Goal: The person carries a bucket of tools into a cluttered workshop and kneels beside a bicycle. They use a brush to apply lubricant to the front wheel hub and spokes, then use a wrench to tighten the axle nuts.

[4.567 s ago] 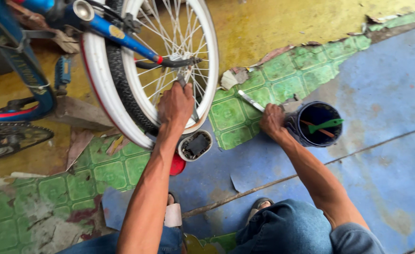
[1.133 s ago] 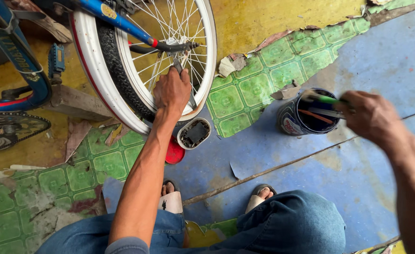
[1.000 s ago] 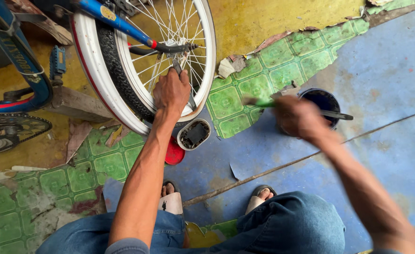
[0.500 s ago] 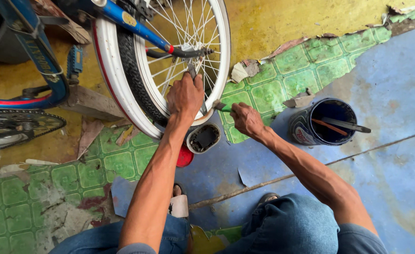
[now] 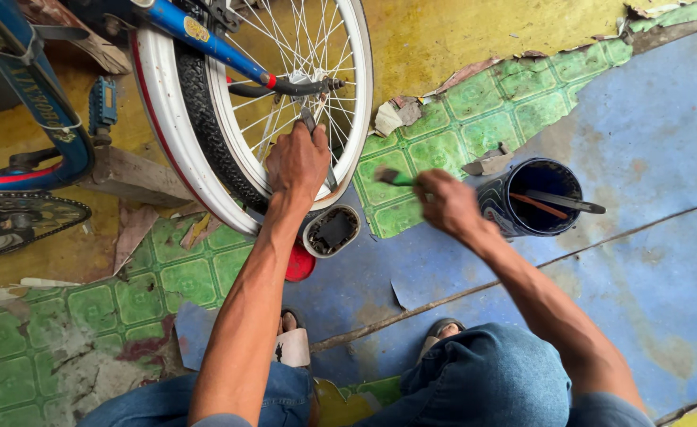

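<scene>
Fingers of left hand (image 5: 297,162) grip wheel (image 5: 206,119); right hand (image 5: 447,205) pinches brush (image 5: 392,177) beside bucket (image 5: 534,198).

Counts: 1 bike wheel (image 5: 206,103) with white rim and black tyre. 1 blue bike frame (image 5: 32,87), 1 pedal (image 5: 102,103), 1 chainring (image 5: 16,217). 2 hands: left hand (image 5: 297,162), right hand (image 5: 447,204). 1 brush (image 5: 392,177). 1 dark bucket (image 5: 534,198), 2 tools inside. 1 small open tin (image 5: 331,231), 1 red lid (image 5: 299,265). 2 sandalled feet (image 5: 293,344).
</scene>
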The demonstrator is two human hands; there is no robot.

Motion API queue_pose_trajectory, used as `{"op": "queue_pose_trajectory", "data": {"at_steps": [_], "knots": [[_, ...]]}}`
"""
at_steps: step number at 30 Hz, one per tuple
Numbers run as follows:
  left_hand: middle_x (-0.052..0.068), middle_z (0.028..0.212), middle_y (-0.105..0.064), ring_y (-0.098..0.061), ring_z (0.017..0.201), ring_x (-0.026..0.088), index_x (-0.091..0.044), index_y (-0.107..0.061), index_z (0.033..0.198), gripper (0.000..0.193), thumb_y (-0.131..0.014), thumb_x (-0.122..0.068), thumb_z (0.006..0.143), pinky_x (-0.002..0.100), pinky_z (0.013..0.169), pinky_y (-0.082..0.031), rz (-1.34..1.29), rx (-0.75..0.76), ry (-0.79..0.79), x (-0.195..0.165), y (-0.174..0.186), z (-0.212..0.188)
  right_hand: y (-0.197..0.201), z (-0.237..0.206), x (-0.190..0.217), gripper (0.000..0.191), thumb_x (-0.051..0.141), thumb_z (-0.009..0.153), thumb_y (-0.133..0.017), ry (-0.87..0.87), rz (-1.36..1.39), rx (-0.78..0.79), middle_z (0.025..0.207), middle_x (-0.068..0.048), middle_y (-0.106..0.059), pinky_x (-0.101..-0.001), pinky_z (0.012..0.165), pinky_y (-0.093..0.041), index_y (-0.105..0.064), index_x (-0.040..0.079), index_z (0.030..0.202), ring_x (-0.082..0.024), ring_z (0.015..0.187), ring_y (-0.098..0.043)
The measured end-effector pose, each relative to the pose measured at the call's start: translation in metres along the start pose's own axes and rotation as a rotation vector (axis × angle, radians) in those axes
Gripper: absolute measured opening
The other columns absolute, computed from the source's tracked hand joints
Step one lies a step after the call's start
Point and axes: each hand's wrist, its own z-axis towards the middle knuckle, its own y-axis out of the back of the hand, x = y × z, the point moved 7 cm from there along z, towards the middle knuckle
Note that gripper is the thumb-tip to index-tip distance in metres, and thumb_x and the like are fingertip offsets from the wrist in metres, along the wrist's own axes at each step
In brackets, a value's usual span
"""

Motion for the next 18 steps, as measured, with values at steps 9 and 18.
{"op": "queue_pose_trajectory", "data": {"at_steps": [9, 18], "knots": [[0.031, 0.093, -0.07, -0.069, 0.09, 0.049, 0.001, -0.066, 0.102, 0.039, -0.059, -0.038, 0.101, 0.054, 0.076, -0.055, 0.057, -0.013, 0.024, 0.017, -0.018, 0.0, 0.177, -0.078, -0.057, 0.014, 0.023, 0.097, -0.071, -0.495, -0.76, 0.092, 0.091, -0.015, -0.071, -0.0534, 0.066, -0.051, -0.071, 0.01, 0.094, -0.038, 0.081, -0.067], [0.029, 0.091, -0.071, -0.069, 0.088, 0.046, -0.001, -0.068, 0.102, 0.038, -0.058, -0.037, 0.099, 0.054, 0.076, -0.055, 0.138, -0.052, -0.021, 0.003, -0.002, -0.001, -0.057, -0.03, -0.008, 0.044, 0.028, 0.097, -0.065, -0.162, 0.068, 0.257, 0.099, -0.022, -0.072, -0.0496, 0.078, -0.053, -0.052, -0.001, 0.127, -0.04, 0.09, -0.069]]}}
